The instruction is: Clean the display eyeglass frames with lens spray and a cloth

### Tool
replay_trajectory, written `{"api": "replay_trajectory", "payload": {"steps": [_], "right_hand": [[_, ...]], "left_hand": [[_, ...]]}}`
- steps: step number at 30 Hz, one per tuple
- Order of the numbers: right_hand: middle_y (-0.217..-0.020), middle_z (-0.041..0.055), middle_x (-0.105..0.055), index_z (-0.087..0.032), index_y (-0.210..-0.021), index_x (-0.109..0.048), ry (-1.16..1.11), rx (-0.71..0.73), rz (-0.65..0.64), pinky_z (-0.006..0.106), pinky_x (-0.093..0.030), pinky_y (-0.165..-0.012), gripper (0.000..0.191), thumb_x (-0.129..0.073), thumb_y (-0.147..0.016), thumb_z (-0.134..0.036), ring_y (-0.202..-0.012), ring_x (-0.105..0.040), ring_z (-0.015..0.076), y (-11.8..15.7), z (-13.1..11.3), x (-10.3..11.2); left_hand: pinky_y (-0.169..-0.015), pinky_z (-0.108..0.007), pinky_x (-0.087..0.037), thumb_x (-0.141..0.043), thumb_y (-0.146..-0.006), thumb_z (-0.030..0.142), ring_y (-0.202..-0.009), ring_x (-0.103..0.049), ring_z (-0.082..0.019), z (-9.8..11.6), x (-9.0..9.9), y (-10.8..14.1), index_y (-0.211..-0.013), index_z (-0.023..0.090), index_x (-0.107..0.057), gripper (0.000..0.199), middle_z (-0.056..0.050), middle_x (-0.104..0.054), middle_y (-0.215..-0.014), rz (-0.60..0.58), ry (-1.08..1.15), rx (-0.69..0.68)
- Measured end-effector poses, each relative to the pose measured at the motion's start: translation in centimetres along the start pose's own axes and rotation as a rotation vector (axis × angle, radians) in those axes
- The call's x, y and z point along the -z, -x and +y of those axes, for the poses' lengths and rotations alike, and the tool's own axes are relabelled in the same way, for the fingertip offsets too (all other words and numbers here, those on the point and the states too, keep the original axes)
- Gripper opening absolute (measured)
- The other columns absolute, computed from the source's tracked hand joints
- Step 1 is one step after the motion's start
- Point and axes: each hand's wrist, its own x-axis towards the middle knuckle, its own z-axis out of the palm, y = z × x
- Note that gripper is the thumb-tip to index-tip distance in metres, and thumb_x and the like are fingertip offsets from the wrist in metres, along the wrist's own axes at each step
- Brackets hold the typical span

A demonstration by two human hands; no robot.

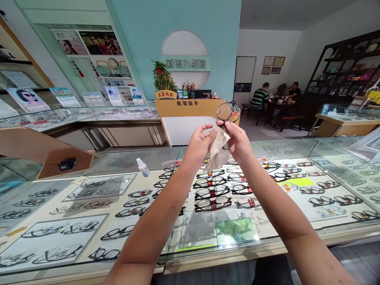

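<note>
two hands raised above the worktop (267,245): right hand (237,140) pinches glasses (228,111), left hand (199,143) pinches cloth (219,148); best wiped gently, frame kept steady.

A glass-topped worktop (124,158) runs across the foreground. Directly on the glass, toward ten o'clock from its centre, stands a small white spray bottle (143,167). Further out at nine o'clock a slanted wooden stand (44,152) rests on the top. Beneath the glass, rows of spectacle frames (212,192) lie on pale trays, with a green card (236,230) at six o'clock.
</note>
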Motion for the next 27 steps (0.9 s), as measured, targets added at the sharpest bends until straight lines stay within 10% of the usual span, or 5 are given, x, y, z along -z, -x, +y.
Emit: {"api": "replay_trajectory", "payload": {"steps": [18,27], "right_hand": [[-0.109,0.0017,-0.083,-0.026,-0.098,-0.085,-0.052,0.014,-0.006,0.03,-0.058,-0.083,0.032,-0.089,-0.082,-0.053,-0.093,-0.071,0.0184,0.05,-0.16,0.0],[-0.105,0.001,-0.083,-0.026,-0.096,-0.087,-0.142,0.0,-0.017,0.026,-0.058,-0.086,0.023,-0.087,-0.086,-0.046,-0.09,-0.07,0.0157,0.01,0.12,-0.12]], "left_hand": [[-0.073,-0.026,-0.054,-0.104,-0.065,0.044,-0.076,-0.069,-0.015,0.19,0.58,-0.26,-0.105,0.017,-0.079,0.055,-0.002,-0.079,-0.09,-0.142,0.103,0.128],[-0.083,-0.027,-0.055,-0.105,-0.063,0.037,-0.087,-0.071,-0.017,-0.56,0.17,-0.27,-0.115,0.019,-0.077,0.062,-0.002,-0.079,-0.098,-0.197,0.026,-0.022]]}}
